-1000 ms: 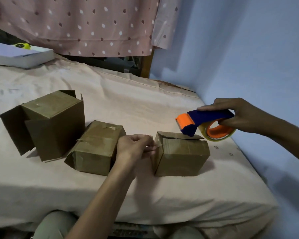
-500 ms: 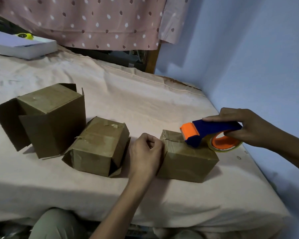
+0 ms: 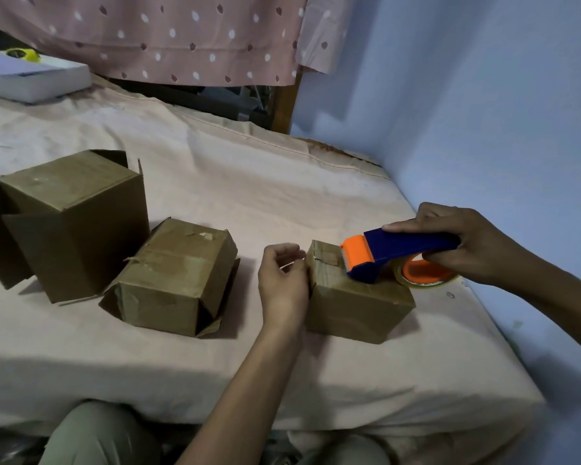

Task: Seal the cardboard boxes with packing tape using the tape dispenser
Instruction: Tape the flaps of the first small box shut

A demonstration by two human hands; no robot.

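Since a second ago the tape dispenser point(image 3: 396, 255) has come down from mid-air onto the top of the small box point(image 3: 353, 297), and the left hand point(image 3: 284, 283) has closed in against that box's left side. Its fingers point(image 3: 287, 251) are curled, pinching what looks like the tape's loose end at the box's upper left corner, though the strip itself is hard to make out. Over at three o'clock the right hand point(image 3: 463, 243) grips the blue handle, index finger laid along the top, thumb under by the orange-cored tape roll point(image 3: 423, 275). The orange head sits near the left end of the box top. At nine o'clock from the left hand lies a middle box point(image 3: 178, 276), tilted, with a flap open at its right end. Beyond it, further toward nine, stands a taller box point(image 3: 71, 223) with its flaps hanging open. All three rest on a bed point(image 3: 249, 182) under a pale pink sheet. At eleven o'clock lies a white flat box point(image 3: 31, 78), with a spotted curtain point(image 3: 168, 35) behind it.
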